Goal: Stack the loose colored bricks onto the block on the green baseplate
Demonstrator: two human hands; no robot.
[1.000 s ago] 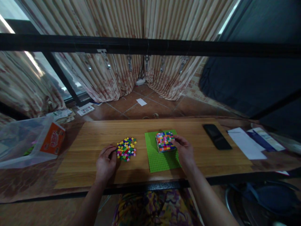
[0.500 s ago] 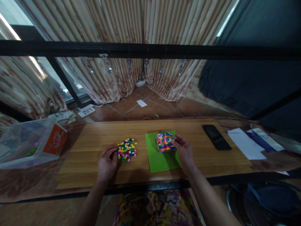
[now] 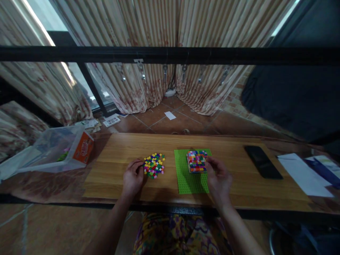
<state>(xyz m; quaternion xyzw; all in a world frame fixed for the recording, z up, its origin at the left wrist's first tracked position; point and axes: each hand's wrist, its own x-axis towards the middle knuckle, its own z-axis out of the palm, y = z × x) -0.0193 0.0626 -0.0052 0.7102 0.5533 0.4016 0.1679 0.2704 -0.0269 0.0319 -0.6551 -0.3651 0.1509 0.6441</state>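
A loose pile of small toy bricks in many colours lies on the wooden board. At its left edge is my left hand, fingers curled and tips pinched together; what they hold, if anything, is too small to tell. On the green baseplate sits a square, multicoloured block of bricks. My right hand is closed at the block's right edge, thumb and forefinger together at its top. Its fingertips cover that edge, and anything pinched between them is hidden.
A black phone lies on the board's right part, with white paper beyond it. To the left stands a clear plastic bin with an orange label. A black bar crosses in front of the curtains.
The view has swung left, so everything sits farther right in the picture. Both hands stay at the same places, the left by the pile and the right at the block's edge.
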